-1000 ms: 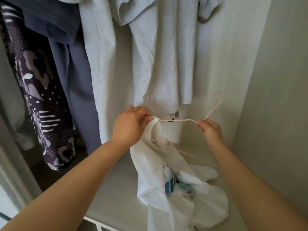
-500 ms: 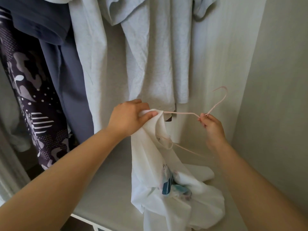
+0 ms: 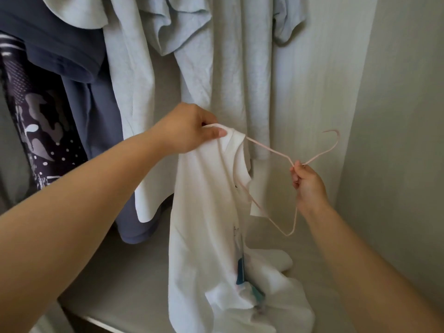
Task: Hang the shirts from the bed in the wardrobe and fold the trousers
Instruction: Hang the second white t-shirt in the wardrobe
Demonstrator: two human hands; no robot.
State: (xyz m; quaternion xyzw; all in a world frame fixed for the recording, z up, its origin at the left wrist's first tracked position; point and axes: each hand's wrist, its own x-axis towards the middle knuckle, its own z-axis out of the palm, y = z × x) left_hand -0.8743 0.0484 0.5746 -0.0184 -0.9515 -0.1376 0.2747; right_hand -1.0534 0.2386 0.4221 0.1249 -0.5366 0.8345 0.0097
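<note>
A white shirt (image 3: 206, 212) with a blue print hangs from my left hand (image 3: 189, 131), which grips its shoulder over one end of a thin pink hanger (image 3: 269, 150). My right hand (image 3: 307, 181) pinches the hanger at the base of its hook, out to the right. One arm of the hanger runs inside the shirt's neck opening; the other end sticks out bare below. The shirt's lower part lies bunched on the wardrobe shelf (image 3: 134, 280).
Light grey shirts (image 3: 240, 75) hang at the back, a dark blue garment (image 3: 96, 111) and a dark patterned one (image 3: 40, 121) to the left. The wardrobe's side wall (image 3: 396, 140) stands close on the right. The shelf's front edge runs along the bottom left.
Both hands have risen and moved apart, lifting the shirt's shoulder higher. The hanger has tilted, its hook pointing up and to the right.
</note>
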